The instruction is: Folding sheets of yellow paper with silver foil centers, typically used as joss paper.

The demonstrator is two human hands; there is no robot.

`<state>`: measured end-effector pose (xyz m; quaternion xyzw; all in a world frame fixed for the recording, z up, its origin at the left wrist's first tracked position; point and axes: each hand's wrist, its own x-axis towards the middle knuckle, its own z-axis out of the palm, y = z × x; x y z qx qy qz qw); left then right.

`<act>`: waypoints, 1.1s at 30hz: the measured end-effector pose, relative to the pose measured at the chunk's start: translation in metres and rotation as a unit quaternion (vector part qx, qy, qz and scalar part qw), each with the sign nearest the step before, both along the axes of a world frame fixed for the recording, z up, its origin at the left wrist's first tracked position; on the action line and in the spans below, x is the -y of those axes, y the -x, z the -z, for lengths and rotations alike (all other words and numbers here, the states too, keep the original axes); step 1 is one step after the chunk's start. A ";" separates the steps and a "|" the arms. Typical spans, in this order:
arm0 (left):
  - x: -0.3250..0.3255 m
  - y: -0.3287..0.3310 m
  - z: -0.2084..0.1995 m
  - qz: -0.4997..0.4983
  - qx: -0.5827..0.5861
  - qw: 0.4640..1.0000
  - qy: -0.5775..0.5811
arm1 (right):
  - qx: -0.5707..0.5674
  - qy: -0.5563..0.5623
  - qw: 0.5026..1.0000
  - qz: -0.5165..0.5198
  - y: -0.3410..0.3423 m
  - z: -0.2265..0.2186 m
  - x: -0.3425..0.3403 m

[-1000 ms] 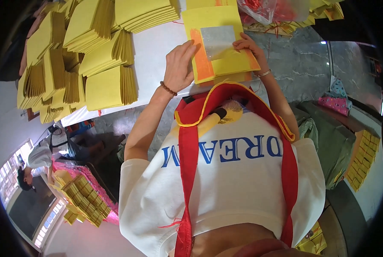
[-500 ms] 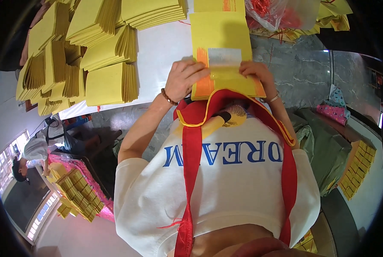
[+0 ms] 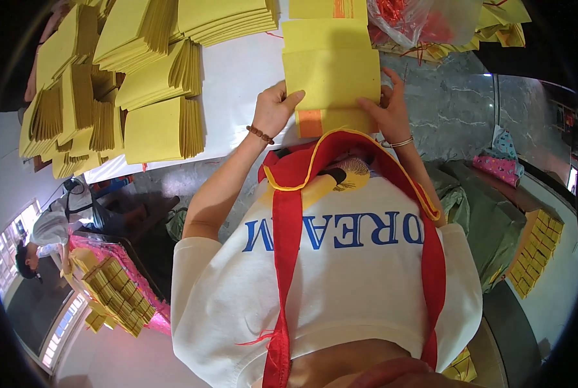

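Observation:
In front of me lies a sheet of yellow paper (image 3: 331, 77), its plain side up over a stack of like paper. Below its near edge shows another yellow sheet with an orange band (image 3: 310, 123). My left hand (image 3: 276, 110) is closed at the sheet's near left corner, thumb on top, other fingers curled. At the near right corner my right hand (image 3: 390, 107) has its thumb on the paper, the forefinger reaching up along the right edge. What lies under its fingers is partly hidden.
Folded yellow paper bundles (image 3: 163, 129) crowd the white table (image 3: 237, 84) at left. Beyond the sheet, a clear plastic bag (image 3: 399, 19) holds red material. A red apron (image 3: 289, 258) hangs on me. A person (image 3: 59, 223) sits at far left by more yellow bundles (image 3: 117, 291).
The silver patch and most of the orange-marked surface are now covered by plain yellow paper. Both hands have shifted to the paper's side edges, and the fingers have changed their hold.

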<state>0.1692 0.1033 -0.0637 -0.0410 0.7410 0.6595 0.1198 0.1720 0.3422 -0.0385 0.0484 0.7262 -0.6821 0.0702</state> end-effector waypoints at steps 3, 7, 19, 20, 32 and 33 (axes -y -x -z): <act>-0.001 0.005 -0.002 -0.010 0.052 0.999 -0.001 | -0.037 -0.014 0.999 0.005 0.004 -0.006 0.002; -0.002 0.009 -0.005 0.010 0.030 0.998 0.062 | -0.044 -0.094 0.995 -0.012 0.007 0.002 0.001; -0.006 0.020 -0.030 0.027 -0.010 0.959 0.283 | -0.052 -0.199 0.977 0.051 0.012 0.014 0.008; -0.006 0.020 -0.029 0.023 -0.011 0.960 0.280 | -0.040 -0.208 0.976 0.053 0.013 0.007 0.011; -0.009 0.023 -0.042 -0.029 0.066 0.973 0.218 | -0.028 -0.232 0.970 0.070 0.017 0.020 0.012; -0.009 0.022 -0.041 -0.028 0.066 0.973 0.218 | -0.025 -0.231 0.970 0.073 0.017 0.020 0.012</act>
